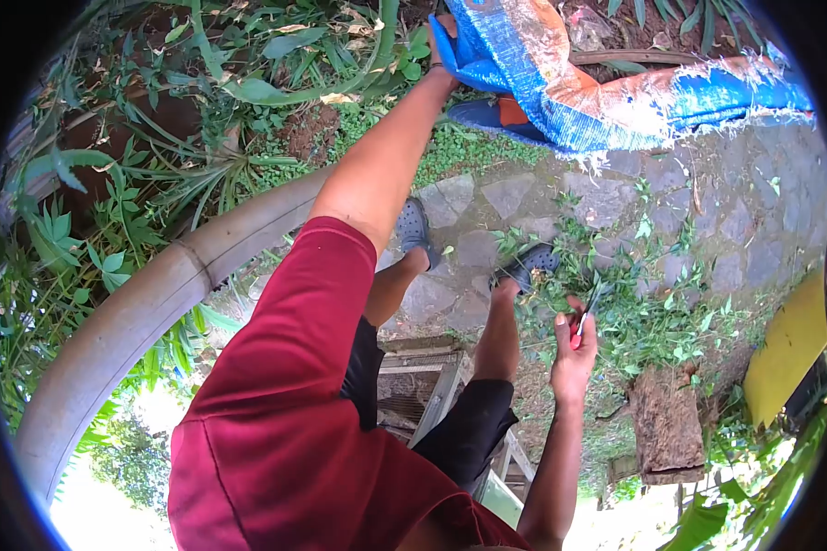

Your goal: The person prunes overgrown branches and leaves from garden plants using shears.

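Note:
My left hand (439, 40) grips the edge of a frayed blue woven sack (570, 115) at the top of the head view; the sheet partly hides its fingers. The sack has faded whitish and brown patches and ragged threads, and its mouth gapes, showing something orange inside. In my right hand (574, 363), lower right, is a pair of small pruning shears (578, 332) with red handles, its narrow blades pointing up and away. Cut green stems and leaves (625, 303) lie on the paving just beyond that hand.
A stone path (432, 294) runs under my feet in grey clogs (412, 225). A thick curved pipe (156, 317) borders dense plants on the left. On the right are a weathered wood block (666, 427) and a yellow object (786, 349); a wooden frame (441, 395) stands behind my legs.

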Tool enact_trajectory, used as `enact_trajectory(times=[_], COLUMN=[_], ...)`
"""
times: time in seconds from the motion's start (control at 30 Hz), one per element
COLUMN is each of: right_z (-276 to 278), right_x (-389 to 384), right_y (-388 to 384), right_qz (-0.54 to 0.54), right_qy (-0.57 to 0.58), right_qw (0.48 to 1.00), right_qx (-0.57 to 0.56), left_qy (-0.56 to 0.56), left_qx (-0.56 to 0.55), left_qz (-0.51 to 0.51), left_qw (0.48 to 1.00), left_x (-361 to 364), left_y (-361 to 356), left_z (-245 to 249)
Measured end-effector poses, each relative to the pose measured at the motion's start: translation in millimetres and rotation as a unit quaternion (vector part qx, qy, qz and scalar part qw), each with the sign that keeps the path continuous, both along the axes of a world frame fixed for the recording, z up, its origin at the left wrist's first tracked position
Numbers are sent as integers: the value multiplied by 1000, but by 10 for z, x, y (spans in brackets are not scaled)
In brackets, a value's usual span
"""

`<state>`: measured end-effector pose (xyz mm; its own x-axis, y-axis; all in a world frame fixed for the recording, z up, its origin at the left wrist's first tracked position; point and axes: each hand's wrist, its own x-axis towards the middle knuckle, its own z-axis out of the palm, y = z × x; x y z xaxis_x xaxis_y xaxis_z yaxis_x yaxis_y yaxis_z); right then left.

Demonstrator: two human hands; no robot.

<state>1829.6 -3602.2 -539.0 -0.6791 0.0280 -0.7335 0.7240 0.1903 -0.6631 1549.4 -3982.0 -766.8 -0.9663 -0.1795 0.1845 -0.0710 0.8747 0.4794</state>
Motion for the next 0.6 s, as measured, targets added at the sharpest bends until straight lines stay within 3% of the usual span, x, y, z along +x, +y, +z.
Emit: enact_trajectory(times=[0.2, 0.43, 0.6], right_z=[-175, -243, -253], right_x=[-67, -138, -178], right_y=[-40, -68, -115], right_qz=[11, 27, 35], right_qy=[-6, -10, -13], right_qw=[1000, 999, 999], right_qx=[-15, -18, -26], left_qy=[64, 55, 40], left_qx=[2, 147, 124], left_qz=[109, 263, 190], left_qw=[992, 952, 973], left_x=[-164, -323, -148], left_y=[-311, -613, -327], left_z=[-175, -634, -653])
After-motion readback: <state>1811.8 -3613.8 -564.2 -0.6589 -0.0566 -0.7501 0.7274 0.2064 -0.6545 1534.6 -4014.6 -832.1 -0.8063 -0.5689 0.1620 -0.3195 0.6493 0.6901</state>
